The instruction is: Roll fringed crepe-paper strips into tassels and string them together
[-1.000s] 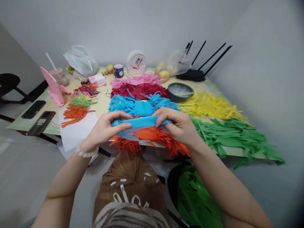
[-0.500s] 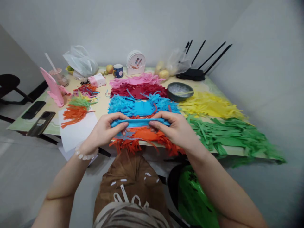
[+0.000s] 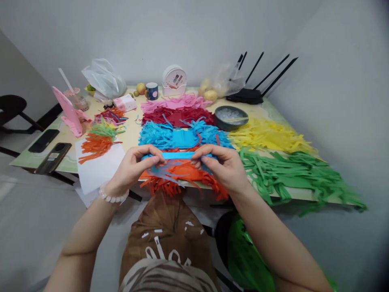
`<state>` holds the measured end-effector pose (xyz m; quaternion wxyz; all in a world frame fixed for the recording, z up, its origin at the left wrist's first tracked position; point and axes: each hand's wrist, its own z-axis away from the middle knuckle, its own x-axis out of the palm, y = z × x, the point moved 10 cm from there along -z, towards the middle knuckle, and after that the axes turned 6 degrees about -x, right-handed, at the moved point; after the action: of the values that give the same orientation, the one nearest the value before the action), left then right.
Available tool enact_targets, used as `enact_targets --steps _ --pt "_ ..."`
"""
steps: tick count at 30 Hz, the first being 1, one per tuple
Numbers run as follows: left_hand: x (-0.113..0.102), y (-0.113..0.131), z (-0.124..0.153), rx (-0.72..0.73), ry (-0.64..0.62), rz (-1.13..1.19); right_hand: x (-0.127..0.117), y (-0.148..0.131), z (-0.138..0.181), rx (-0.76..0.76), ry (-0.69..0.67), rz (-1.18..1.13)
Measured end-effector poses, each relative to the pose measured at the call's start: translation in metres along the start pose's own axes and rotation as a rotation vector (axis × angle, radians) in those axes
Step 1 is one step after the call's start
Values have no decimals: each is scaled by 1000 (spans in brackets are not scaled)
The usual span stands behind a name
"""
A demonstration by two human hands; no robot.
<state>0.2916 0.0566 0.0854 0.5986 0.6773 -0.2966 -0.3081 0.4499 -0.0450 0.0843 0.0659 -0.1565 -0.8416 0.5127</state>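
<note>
Blue thin material, folded into a narrow band (image 3: 178, 155), is stretched above the desk's (image 3: 131, 129) near edge; left hand (image 3: 144, 162) and right hand (image 3: 219, 162) each have a closed grip on an end. The folding looks well along, though pale strands hang loose below. Fringed orange (image 3: 185, 170), blue (image 3: 184, 138), dark red (image 3: 179, 117) and pink (image 3: 176, 103) pieces lie unfolded towards the far side, yellow (image 3: 270, 136) and green (image 3: 291, 174) ones to the right. Beyond stands a grey wall (image 3: 194, 40).
</note>
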Motion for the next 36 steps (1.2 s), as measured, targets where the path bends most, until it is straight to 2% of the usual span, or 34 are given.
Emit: enact_targets --steps 3,7,11,14,19,23,29,33,36 --pt "-1 7 2 38 80 -204 3 -9 0 -42 -40 163" --pt "-1 19 8 148 196 -498 1 -20 1 -99 -11 406" --pt "4 19 8 170 171 -603 2 -26 3 -142 -20 593" --pt "4 15 5 133 120 -602 -3 -26 2 -107 -23 581" --pt "4 19 4 136 9 -497 -6 -12 0 46 -85 356" --pt "10 19 2 84 -86 -461 -6 -12 -1 49 -77 369" --pt "9 7 -8 -46 -59 -546 1 -27 1 -42 -106 579" --pt "8 7 -10 -25 -17 -530 -1 -25 2 -20 -99 591" --pt "8 6 -8 -34 0 -401 -4 -17 0 25 -66 519"
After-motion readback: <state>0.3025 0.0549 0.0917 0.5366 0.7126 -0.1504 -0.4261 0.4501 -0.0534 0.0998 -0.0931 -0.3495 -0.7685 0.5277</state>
